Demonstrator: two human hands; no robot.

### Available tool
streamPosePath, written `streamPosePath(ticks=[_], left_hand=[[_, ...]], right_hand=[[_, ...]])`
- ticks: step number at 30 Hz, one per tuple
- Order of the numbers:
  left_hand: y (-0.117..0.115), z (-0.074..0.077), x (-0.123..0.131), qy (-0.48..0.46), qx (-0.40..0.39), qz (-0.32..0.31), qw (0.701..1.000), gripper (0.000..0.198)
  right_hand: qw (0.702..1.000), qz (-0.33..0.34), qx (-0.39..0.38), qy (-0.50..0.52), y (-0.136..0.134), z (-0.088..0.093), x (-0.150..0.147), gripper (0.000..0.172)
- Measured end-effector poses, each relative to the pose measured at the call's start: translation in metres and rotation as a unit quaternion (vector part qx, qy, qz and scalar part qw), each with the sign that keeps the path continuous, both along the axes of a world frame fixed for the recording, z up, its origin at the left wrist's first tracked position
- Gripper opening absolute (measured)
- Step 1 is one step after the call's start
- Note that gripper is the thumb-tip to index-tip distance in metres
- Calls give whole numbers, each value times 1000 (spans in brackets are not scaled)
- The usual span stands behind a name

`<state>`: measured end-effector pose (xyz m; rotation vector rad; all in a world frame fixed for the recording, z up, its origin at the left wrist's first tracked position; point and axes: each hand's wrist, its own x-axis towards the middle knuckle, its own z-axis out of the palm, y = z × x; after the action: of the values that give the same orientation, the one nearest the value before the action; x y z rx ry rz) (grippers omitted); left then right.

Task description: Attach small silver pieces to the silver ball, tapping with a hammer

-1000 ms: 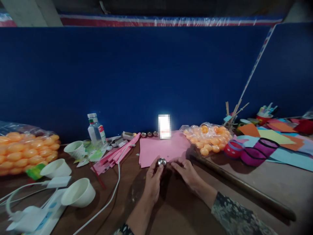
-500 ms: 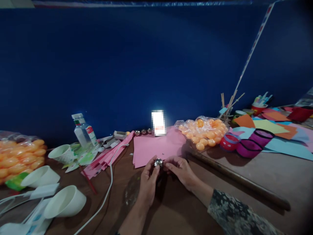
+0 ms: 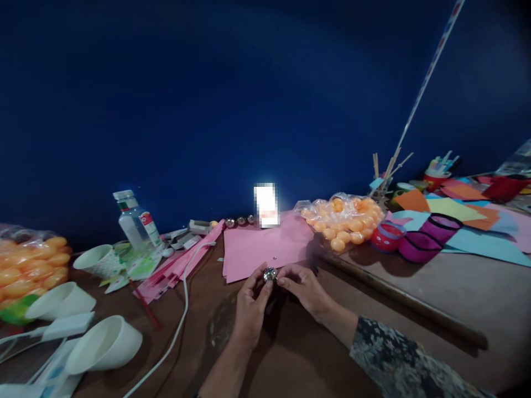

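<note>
A small shiny silver ball [image 3: 270, 275] is held between the thumb and fingers of my left hand [image 3: 253, 301], just in front of the pink paper sheets [image 3: 257, 246]. From the right, my right hand [image 3: 302, 287] pinches at the ball's side; what lies between its thumb and forefinger is too small to make out. A tiny shiny piece [image 3: 274, 258] rests on the pink paper. More silver balls [image 3: 241, 220] sit in a row behind the sheets, beside a bright pixelated patch.
Bagged orange balls [image 3: 352, 221] lie right, others far left. A wooden stick [image 3: 398, 296] crosses the right side. White cups [image 3: 105, 342], a cable [image 3: 182, 315], a clear bottle [image 3: 135, 224] and pink strips [image 3: 178, 268] are left; coloured papers [image 3: 481, 243] lie far right.
The view has shifted slightly, so the table items appear a little further left and mostly higher. Both hands keep nearly the same hold at the silver ball.
</note>
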<state>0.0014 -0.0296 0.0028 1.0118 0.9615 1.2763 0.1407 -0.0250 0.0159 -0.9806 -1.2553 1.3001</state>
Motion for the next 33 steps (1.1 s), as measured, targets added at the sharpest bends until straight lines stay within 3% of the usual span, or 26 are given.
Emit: streamPosePath(ticks=[33], left_hand=[[3, -7, -1, 46, 33, 8, 998, 43]], right_hand=[[999, 29, -20, -23, 1, 2, 0, 20]])
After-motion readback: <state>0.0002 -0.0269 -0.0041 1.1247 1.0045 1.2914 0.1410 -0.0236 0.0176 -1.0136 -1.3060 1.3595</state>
